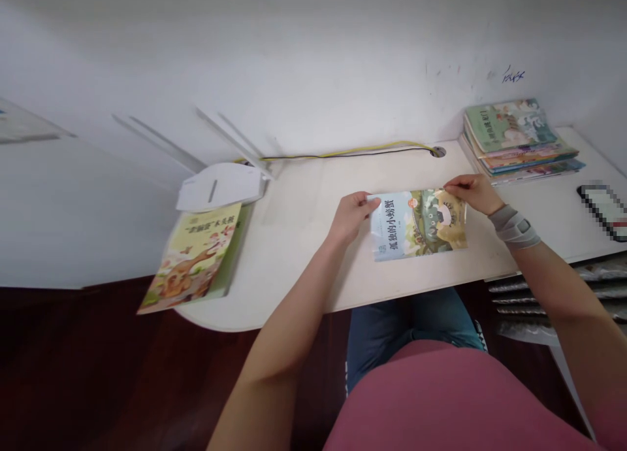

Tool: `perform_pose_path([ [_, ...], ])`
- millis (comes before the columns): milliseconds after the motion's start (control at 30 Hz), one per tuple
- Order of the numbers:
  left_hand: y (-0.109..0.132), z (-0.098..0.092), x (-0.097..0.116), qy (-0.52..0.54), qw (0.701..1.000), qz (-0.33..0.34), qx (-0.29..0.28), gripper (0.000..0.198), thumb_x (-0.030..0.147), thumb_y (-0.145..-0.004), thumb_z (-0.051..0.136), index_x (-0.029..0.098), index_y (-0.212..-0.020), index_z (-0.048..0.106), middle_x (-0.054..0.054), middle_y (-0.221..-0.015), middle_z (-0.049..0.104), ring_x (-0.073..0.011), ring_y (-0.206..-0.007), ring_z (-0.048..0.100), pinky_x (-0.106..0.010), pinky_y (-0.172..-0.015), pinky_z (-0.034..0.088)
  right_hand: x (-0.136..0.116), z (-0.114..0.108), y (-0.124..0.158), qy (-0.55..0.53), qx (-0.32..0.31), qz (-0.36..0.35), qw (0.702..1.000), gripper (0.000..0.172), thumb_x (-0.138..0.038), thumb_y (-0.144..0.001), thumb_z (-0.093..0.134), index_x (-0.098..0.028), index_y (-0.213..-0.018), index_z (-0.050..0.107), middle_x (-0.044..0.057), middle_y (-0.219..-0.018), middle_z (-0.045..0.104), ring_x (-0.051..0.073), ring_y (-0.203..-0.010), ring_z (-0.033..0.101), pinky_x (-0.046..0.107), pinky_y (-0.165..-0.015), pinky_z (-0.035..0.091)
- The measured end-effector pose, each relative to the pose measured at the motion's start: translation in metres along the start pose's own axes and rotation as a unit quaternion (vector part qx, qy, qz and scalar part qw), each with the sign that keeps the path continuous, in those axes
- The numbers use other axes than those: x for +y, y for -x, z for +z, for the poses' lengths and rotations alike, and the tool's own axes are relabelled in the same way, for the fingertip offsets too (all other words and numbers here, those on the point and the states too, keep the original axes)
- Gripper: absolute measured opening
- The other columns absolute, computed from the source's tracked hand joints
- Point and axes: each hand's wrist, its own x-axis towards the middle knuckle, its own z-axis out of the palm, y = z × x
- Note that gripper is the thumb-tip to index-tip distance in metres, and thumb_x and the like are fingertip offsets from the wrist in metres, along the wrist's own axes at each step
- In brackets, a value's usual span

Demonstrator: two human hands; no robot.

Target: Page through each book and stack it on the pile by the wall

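Between my hands is a picture book (pixel 418 225) with a blue, green and tan cover, turned sideways just above or on the white desk (pixel 294 242). My left hand (pixel 351 216) pinches its left edge near the upper corner, thumb on the cover. At the opposite upper corner, my right hand (pixel 473 191) grips the book between thumb and fingers; a grey wrist brace (pixel 514 227) wraps that wrist. A shiny film seems to cover the book. Whether the book touches the desk I cannot tell.
A stack of books (pixel 514 131) stands at the back right, with a phone (pixel 605 210) nearer me. On the left, a yellow-green book (pixel 200 255) overhangs the desk edge by a white router (pixel 220 186) with antennas. Cables (pixel 343 152) run along the wall to a hole.
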Motion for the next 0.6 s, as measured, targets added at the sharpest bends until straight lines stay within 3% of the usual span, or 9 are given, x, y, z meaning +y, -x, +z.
perform_pose_path([
  [100, -0.008, 0.002, -0.005, -0.065, 0.998, -0.02, 0.015, 0.024, 0.039, -0.069, 0.068, 0.016, -0.069, 0.062, -0.002, -0.066, 0.063, -0.0154, -0.063, 0.058, -0.029, -0.062, 0.046, 0.008, 0.007, -0.007, 0.043, 0.003, 0.078, 0.996, 0.036, -0.05, -0.073, 0.061, -0.015, -0.072, 0.069, 0.0, -0.057, 0.061, 0.012, -0.051, 0.05, 0.025, -0.049, 0.04],
  [167, -0.013, 0.004, -0.008, -0.168, 0.985, -0.011, 0.03, 0.021, 0.037, -0.074, 0.063, 0.016, -0.077, 0.064, -0.005, -0.074, 0.066, -0.0192, -0.07, 0.061, -0.031, -0.067, 0.047, 0.015, 0.012, -0.012, 0.087, 0.002, 0.12, 0.989, 0.036, -0.049, -0.076, 0.058, -0.015, -0.068, 0.067, -0.001, -0.051, 0.056, 0.012, -0.048, 0.048, 0.025, -0.047, 0.038],
  [267, -0.018, 0.009, -0.008, -0.358, 0.933, 0.0, 0.044, 0.021, 0.034, -0.077, 0.06, 0.019, -0.09, 0.066, -0.009, -0.092, 0.07, -0.0261, -0.088, 0.063, -0.036, -0.078, 0.047, 0.021, 0.021, -0.016, 0.208, -0.008, 0.139, 0.968, 0.034, -0.045, -0.079, 0.057, -0.016, -0.064, 0.066, 0.002, -0.056, 0.061, 0.015, -0.056, 0.055, 0.027, -0.053, 0.041],
  [333, -0.019, 0.012, -0.006, -0.447, 0.894, -0.01, 0.045, 0.022, 0.034, -0.079, 0.058, 0.021, -0.095, 0.066, -0.011, -0.101, 0.07, -0.0306, -0.097, 0.063, -0.04, -0.082, 0.046, 0.02, 0.025, -0.015, 0.3, -0.014, 0.141, 0.943, 0.033, -0.045, -0.081, 0.057, -0.016, -0.07, 0.067, 0.008, -0.071, 0.069, 0.02, -0.068, 0.061, 0.03, -0.06, 0.043],
  [433, -0.017, 0.017, -0.002, -0.501, 0.864, -0.026, 0.036, 0.027, 0.035, -0.082, 0.054, 0.022, -0.104, 0.064, -0.013, -0.107, 0.069, -0.035, -0.102, 0.062, -0.044, -0.083, 0.046, 0.012, 0.032, -0.008, 0.397, -0.01, 0.155, 0.905, 0.036, -0.048, -0.087, 0.051, -0.017, -0.087, 0.069, 0.014, -0.091, 0.072, 0.026, -0.084, 0.066, 0.034, -0.067, 0.045],
  [600, -0.013, 0.017, 0.001, -0.545, 0.838, -0.026, 0.005, 0.027, 0.036, -0.087, 0.048, 0.023, -0.106, 0.062, -0.013, -0.106, 0.069, -0.0329, -0.102, 0.063, -0.042, -0.083, 0.047, 0.006, 0.04, 0.005, 0.468, -0.007, 0.149, 0.871, 0.039, -0.043, -0.096, 0.035, -0.016, -0.108, 0.062, 0.018, -0.091, 0.071, 0.029, -0.086, 0.067, 0.038, -0.07, 0.046],
])
